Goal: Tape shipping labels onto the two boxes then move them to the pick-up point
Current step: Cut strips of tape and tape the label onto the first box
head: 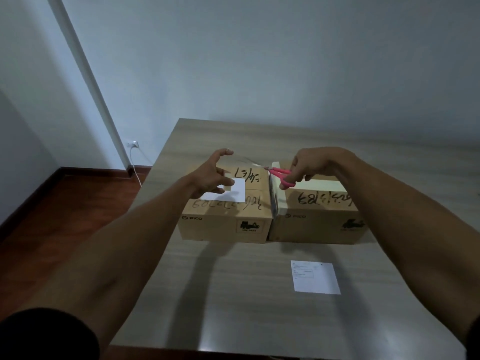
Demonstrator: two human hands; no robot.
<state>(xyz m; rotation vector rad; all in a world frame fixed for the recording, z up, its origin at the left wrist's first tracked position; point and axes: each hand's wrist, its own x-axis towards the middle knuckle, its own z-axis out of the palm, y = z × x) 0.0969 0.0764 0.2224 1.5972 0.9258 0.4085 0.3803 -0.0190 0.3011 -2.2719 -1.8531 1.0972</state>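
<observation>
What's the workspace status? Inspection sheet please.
Surface: wooden table, two boxes side by side.
Job's things: left box has a label on top; right box has none; second label lies on the table.
Clutter: nothing seen.
Grippers: left hand stretches clear tape; right hand holds pink scissors at the tape.
Cables: white cord plugged into wall outlet.
Surroundings: pale walls, wood floor.
</observation>
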